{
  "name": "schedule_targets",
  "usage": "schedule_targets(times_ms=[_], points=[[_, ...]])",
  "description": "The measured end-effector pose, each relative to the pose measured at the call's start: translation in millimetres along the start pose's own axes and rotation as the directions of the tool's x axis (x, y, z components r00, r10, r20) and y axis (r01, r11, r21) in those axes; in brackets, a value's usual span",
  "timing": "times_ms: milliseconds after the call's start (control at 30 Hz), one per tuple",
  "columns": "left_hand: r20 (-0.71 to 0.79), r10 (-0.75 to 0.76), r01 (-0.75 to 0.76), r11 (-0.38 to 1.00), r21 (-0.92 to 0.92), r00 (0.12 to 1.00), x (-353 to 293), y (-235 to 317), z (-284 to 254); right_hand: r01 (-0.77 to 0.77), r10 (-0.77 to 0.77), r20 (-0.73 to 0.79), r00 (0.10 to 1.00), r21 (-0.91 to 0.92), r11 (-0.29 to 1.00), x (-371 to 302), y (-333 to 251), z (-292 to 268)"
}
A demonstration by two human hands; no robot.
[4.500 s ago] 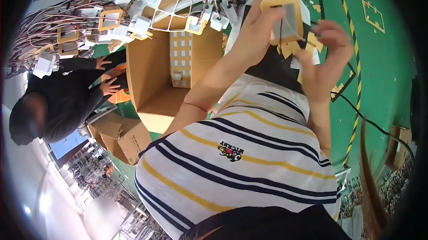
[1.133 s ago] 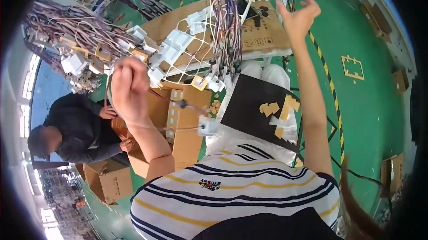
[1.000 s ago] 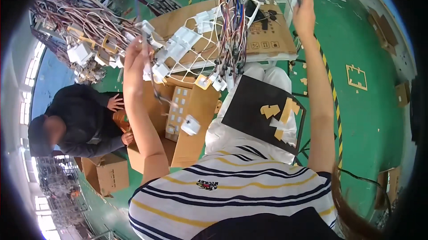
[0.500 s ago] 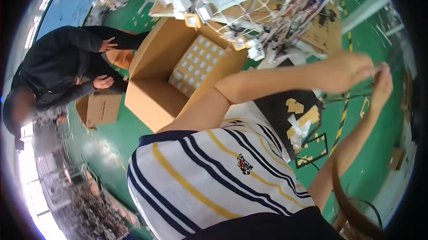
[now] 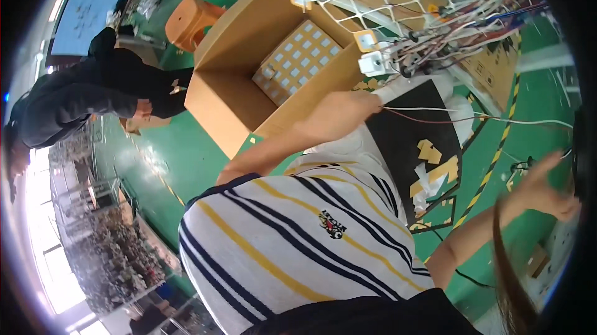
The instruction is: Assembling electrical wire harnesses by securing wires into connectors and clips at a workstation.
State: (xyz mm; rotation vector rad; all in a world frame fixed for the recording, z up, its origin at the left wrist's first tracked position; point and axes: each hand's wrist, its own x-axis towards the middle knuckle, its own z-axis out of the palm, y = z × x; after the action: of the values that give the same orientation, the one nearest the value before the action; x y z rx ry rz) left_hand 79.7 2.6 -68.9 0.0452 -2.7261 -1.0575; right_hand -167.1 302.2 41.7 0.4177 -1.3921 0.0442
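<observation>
My left hand (image 5: 348,111) is closed in front of my striped shirt, pinching thin wires between its fingertips. From there a white wire (image 5: 528,120) and a dark red wire (image 5: 429,121) stretch away to the right. At the far right, close to the edge of the picture, my right hand (image 5: 547,192) is smeared by motion, with a small pale thing near its fingertips. Whether it grips anything is unclear. Ahead of my left hand hangs a tangled bundle of wires (image 5: 448,39) beside white netting (image 5: 367,5) and small white boxy parts (image 5: 373,63).
A large open carton (image 5: 217,108) holding a gridded brown block (image 5: 298,61) stands left of my left hand. Beyond it are an orange stool (image 5: 189,24) and a bending person in dark clothes (image 5: 81,95). A black panel (image 5: 404,130) with cardboard scraps (image 5: 429,151) lies below my arms.
My hands have moved apart: the left came back toward my body with the wires, while the right went down and outward. The other person has shifted, uncovering the orange stool.
</observation>
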Motion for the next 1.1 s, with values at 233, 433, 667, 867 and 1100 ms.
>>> schedule_targets(times_ms=[233,433,667,867,1100], points=[[0.126,0.061,-0.038,0.985,-0.170,0.990,51.4,12.2,-8.9,-0.811,-0.623,0.766,0.160,0.462,0.359,-25.5,-182.0,-76.6],[-0.471,-0.062,0.028,0.996,-0.079,0.880,115.0,-111.0,-44.3,-0.953,-0.456,0.863,0.219,0.290,0.091,-49.1,-188.6,-54.1],[-0.541,-0.172,0.494,0.687,0.532,0.823,209.3,-145.3,-29.7,-0.979,-0.587,0.809,0.026,0.139,0.149,-43.5,-212.3,-50.1],[-0.543,-0.130,0.303,0.922,0.243,0.830,207.1,-174.1,-16.3,-0.990,-0.536,0.843,-0.046,0.032,0.136,-73.7,-214.6,-43.3],[-0.713,-0.260,0.383,0.924,0.013,0.651,184.8,-149.6,-44.4,-0.992,-0.332,0.938,-0.098,-0.119,-0.044,-88.9,-203.4,-23.0]])
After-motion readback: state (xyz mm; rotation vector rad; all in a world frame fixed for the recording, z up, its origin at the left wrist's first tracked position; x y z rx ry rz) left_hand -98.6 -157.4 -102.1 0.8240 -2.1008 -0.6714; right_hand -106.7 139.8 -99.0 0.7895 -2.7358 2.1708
